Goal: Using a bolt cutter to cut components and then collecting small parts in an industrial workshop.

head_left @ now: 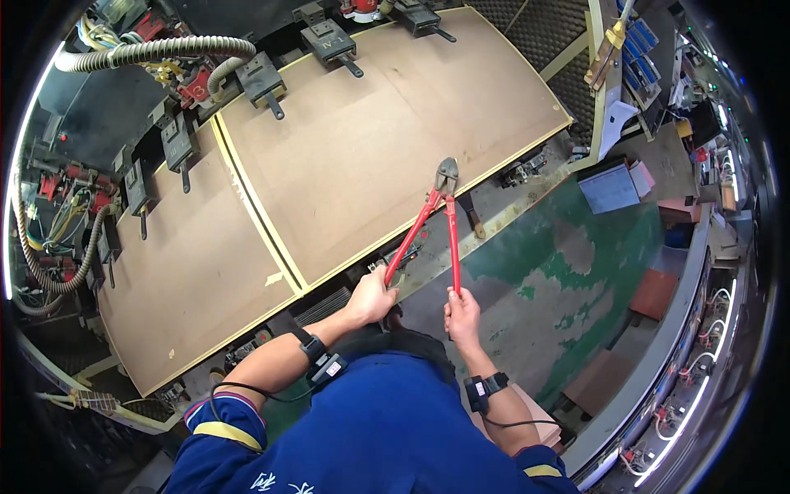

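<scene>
Bolt cutters point(452, 222): red-handled, grey-headed; held in front of the body, handles spread apart, head directed away; head seen over the worktop point(346, 156) near its front edge; whether the surface is touched cannot be told.
Left hand point(372, 298): wrapped round the lower end of the left handle.
Right hand point(462, 317): wrapped round the lower end of the right handle; separated from the left hand by a gap.
Worktop surface: tan, edged in yellow, crossed by a dark strip point(252, 203) bordered in yellow.
Clamps point(333, 43): black, ranged along the far side.
Wooden-handled tool point(473, 218): laid just right of the cutters, beside the worktop.
Hose point(156, 54): ribbed, grey, at upper left.
Floor point(535, 309): green, paint worn in patches.
</scene>
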{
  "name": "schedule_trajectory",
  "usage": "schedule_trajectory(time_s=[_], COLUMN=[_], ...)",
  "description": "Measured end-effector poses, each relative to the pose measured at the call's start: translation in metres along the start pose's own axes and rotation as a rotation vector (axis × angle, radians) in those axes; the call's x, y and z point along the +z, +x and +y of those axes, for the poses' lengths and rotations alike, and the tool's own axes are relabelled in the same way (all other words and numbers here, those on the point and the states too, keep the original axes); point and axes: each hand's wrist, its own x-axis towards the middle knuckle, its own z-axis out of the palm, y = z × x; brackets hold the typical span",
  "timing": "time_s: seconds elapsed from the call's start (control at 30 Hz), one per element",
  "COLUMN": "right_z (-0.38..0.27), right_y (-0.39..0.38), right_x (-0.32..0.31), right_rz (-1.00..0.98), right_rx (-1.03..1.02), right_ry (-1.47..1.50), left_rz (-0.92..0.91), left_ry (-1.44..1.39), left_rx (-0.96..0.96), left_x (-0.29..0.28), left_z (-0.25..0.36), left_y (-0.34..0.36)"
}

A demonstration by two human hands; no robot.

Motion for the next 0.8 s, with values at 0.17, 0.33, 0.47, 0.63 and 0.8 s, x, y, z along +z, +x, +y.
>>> schedule_trajectory(time_s=[0.17, 0.33, 0.47, 0.63, 0.8], right_z=[0.036, -0.044, -0.083, -0.102, -0.137], right_y=[0.032, 0.048, 0.041, 0.018, 0.066], right_x=[0.002, -0.038, -0.061, -0.023, 0.084], right_rz=[0.107, -0.189, -0.299, -0.393, -0.581], right_rx=[-0.416, 0.023, 0.015, 0.02, -0.175], right_ry=[-0.408, -0.244, -0.428, -0.567, -0.718], left_rz=[0.007, -0.023, -0.194, 0.027, 0.152], left_ry=[0.205, -0.018, 0.076, -0.157, -0.316], left_rx=[-0.089, 0.045, -0.129, 0.133, -0.191], left_x=[0.004, -0.05, -0.108, -0.122, -0.163], left_z=[-0.032, -0.027, -0.013, -0.063, -0.089], left_y=[0.014, 0.018, -0.017, -0.079, -0.094])
